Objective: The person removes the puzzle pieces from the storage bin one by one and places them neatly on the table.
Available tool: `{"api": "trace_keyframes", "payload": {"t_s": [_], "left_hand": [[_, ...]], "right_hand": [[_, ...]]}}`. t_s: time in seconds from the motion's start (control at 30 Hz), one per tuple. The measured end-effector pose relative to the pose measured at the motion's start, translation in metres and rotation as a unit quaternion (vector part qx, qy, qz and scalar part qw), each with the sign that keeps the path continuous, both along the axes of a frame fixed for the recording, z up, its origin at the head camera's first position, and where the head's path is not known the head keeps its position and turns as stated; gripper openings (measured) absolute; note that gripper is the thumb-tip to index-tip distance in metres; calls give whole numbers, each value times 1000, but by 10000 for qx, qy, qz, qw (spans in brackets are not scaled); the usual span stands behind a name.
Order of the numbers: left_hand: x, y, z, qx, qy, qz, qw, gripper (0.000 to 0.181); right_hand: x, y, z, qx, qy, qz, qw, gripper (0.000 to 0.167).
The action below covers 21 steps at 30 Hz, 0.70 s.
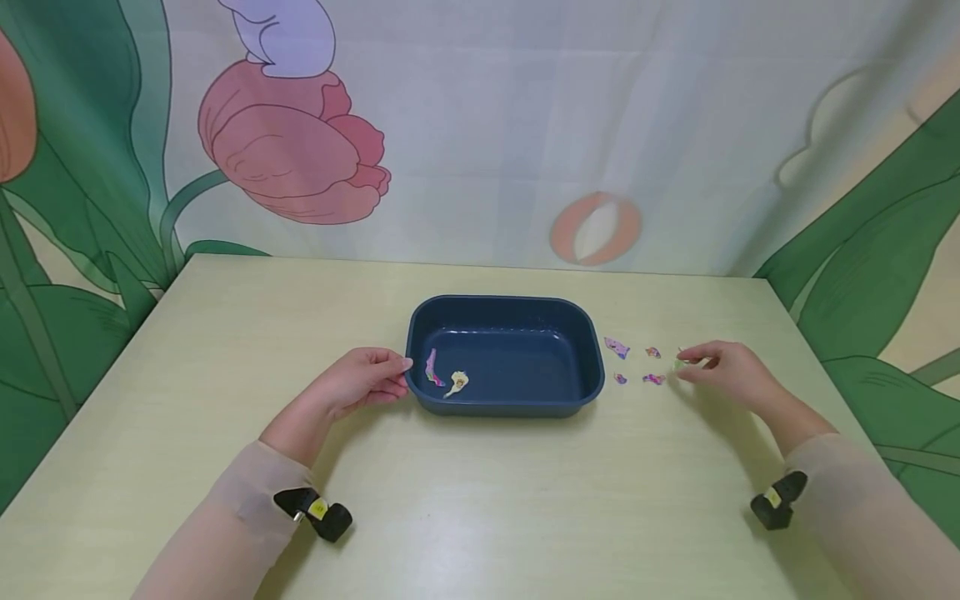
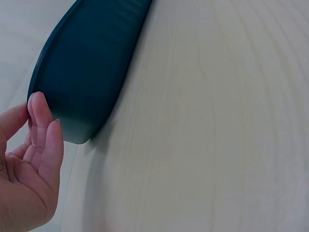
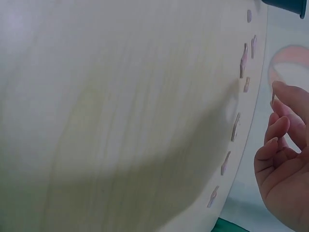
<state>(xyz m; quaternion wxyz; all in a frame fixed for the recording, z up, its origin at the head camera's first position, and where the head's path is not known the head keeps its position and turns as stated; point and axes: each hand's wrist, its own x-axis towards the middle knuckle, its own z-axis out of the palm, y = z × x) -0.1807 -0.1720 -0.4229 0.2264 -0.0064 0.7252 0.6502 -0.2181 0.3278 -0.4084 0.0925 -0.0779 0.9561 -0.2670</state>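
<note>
A dark blue rectangular basin (image 1: 502, 408) stands on the table. My left hand (image 1: 367, 379) pinches its left rim between thumb and fingers, which the left wrist view also shows. Inside the basin, near that end, lie a long pink-purple sticker-like piece (image 1: 431, 367) and a cream one (image 1: 458, 382). To the right of the basin, my right hand (image 1: 723, 375) pinches a small pale green piece (image 1: 678, 364) between thumb and forefinger; in the right wrist view only its thin edge shows. Between basin and hand lie several small flat pieces, among them a purple one (image 1: 617, 347).
The pale wooden table (image 1: 480, 508) ends at a printed curtain (image 1: 480, 150) with flowers and leaves. In the right wrist view several flat pieces (image 3: 244, 60) lie in a loose line near the table edge. Each forearm carries a black wrist camera (image 1: 327, 517).
</note>
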Motion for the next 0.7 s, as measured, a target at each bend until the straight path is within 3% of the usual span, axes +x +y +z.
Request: {"api": "trace_keyframes", "payload": {"t_s": [0.7], "left_hand": [[1,1,1,-34,9,34,10000,30]], "right_hand": [[-6,19,-22,101,-492,-72,9987,43]]}}
